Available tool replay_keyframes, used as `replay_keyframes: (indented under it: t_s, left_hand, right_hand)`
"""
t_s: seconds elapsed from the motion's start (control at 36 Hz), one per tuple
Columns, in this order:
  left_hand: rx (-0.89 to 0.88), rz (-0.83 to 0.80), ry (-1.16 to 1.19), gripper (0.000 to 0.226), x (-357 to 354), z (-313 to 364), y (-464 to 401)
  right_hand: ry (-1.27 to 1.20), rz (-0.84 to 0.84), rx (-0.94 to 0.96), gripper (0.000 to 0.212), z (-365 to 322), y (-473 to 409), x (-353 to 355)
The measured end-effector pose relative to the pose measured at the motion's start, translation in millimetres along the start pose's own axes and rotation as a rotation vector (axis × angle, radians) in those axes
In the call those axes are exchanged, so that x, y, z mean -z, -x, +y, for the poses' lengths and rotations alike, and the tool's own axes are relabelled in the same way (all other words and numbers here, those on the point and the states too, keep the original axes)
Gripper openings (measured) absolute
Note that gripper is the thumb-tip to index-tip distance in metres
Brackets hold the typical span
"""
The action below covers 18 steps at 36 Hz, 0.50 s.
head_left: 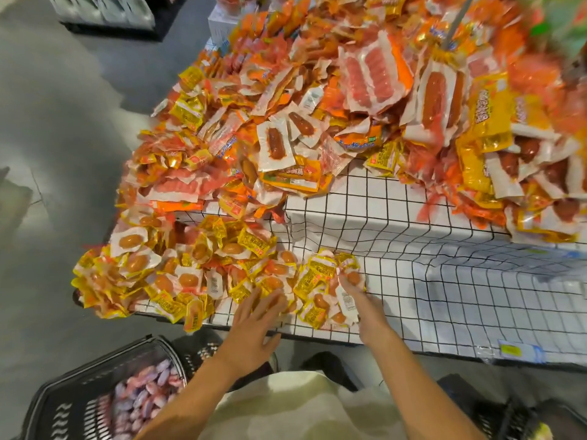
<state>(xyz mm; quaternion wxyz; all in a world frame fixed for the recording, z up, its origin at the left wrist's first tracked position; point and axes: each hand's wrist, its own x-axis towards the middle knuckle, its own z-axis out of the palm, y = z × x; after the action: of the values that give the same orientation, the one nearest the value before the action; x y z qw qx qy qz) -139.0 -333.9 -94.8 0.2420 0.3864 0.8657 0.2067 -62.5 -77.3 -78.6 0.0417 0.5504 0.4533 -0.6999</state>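
The left hand (254,319) is laid flat, fingers straight and spread, on the yellow sausage packets (317,274), while the right hand (360,301) is set among the same cluster beside it, its fingertips too blurred for a grip to be told. A checked cloth (444,296) is spread under both hands, a larger heap (365,90) is piled beyond the fingertips, and a black basket (63,404) is seen behind the left wrist.

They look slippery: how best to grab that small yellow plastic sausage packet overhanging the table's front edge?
Pinch the small yellow plastic sausage packet by its overhanging end, from the front: it lies flat, but a thumb should fit underneath there.
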Motion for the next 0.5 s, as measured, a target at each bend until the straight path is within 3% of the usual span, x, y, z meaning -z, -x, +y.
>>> replay_keyframes:
  t_s: [0.14, 0.31, 0.5]
  left_hand:
    - [-0.062, 0.027, 0.025, 0.076, 0, -7, 3]
    - [-0.095, 0.045, 0.017, 0.079, -1, -11, 1]
    - [-0.073, 0.026, 0.034, 0.069, 3, -9, -3]
  right_hand:
    - [-0.057, 0.056, 0.035, 0.054, 3, -1, -14]
    - [-0.024, 0.133, 0.239, 0.026, 4, -4, -26]
    - [-0.036, 0.06, 0.274, 0.021, -8, -5, -12]
